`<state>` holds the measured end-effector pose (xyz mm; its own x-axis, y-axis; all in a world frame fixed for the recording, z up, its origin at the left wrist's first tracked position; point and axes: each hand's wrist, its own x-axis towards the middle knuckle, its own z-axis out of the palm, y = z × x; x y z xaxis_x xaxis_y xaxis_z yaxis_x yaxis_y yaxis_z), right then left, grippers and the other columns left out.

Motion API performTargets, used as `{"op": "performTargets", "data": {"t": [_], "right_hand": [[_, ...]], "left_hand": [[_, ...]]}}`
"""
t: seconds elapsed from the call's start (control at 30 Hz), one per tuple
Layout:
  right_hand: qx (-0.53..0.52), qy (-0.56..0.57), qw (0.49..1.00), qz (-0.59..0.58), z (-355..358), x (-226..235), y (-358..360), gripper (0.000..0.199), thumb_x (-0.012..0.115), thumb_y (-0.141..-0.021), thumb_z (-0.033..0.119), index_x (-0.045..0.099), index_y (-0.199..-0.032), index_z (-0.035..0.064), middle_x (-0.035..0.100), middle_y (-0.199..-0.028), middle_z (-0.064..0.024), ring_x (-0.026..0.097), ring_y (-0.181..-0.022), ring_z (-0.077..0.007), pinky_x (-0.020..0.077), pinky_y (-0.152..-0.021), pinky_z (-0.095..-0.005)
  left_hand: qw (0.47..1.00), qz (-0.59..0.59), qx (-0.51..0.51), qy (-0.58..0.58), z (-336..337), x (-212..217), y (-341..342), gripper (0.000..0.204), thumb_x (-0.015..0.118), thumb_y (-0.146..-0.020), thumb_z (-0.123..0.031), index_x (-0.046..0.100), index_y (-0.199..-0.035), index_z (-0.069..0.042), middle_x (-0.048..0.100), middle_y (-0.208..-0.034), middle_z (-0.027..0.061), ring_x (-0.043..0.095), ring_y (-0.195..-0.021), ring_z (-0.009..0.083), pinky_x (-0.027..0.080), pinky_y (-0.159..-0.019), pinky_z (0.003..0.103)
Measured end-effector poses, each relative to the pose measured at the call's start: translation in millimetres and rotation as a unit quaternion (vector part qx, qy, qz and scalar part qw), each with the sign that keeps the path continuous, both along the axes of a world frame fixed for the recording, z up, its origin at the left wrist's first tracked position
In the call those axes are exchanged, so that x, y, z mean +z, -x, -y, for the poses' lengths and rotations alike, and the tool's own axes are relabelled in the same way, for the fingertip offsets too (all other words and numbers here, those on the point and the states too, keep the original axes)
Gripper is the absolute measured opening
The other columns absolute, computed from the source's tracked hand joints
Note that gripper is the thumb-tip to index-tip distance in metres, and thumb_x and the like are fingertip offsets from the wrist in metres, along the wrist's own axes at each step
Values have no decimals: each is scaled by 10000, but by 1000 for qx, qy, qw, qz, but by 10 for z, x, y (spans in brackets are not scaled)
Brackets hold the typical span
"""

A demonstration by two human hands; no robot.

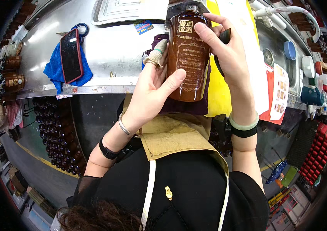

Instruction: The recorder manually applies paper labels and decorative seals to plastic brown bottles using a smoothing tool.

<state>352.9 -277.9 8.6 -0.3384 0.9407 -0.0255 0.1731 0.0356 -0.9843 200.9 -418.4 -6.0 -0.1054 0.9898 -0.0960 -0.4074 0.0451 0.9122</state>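
Between my two hands is a flat-sided brown glass bottle (188,57) with pale gold printing. Its short neck points away from me. My left hand (152,84) grips its left side, the thumb across the front; a cloth finger cover (155,57) sits on one fingertip. My right hand (225,46) holds the upper right side, its thumb on the front face and fingers behind. Tucked in the right hand is a dark, curved, flat piece (220,57), partly hidden, whose kind I cannot make out. Dark purple cloth (184,107) lies under the bottle at the table edge.
A phone (71,56) rests on a blue cloth (52,69) beside blue-handled scissors (82,29). A metal tray (104,13) stands at the back. Yellow sheeting (219,90) and printed papers (280,92) lie right, near a sink (296,73). Bottles (57,131) stand in rows below left.
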Motion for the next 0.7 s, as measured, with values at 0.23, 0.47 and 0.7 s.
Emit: {"op": "performTargets", "data": {"t": [0.23,0.47,0.7], "right_hand": [[10,-20,1000,-4,47,45,55,662,915,-808,312,622,-1281,-46,541,-849,37,516,-736,-48,451,-624,-201],[-6,-26,1000,12,77,67,73,572,883,-863,241,638,-1309,-20,426,-820,93,413,-737,-13,328,-651,-167],[-10,-51,998,37,37,40,70,658,921,-804,337,637,-1268,-35,518,-846,45,493,-722,-43,442,-619,-194]], "left_hand": [[999,-45,2,-25,34,-76,-55,958,756,-936,-45,98,-1620,86,260,-1657,225,293,-1538,270,268,-1265,403],[998,-52,6,-24,25,-62,-75,938,751,-937,-31,115,-1617,86,295,-1640,217,339,-1513,264,300,-1251,399],[998,-55,9,-18,26,-15,-77,926,743,-938,-14,121,-1619,79,312,-1632,215,366,-1497,260,320,-1240,394]]}}
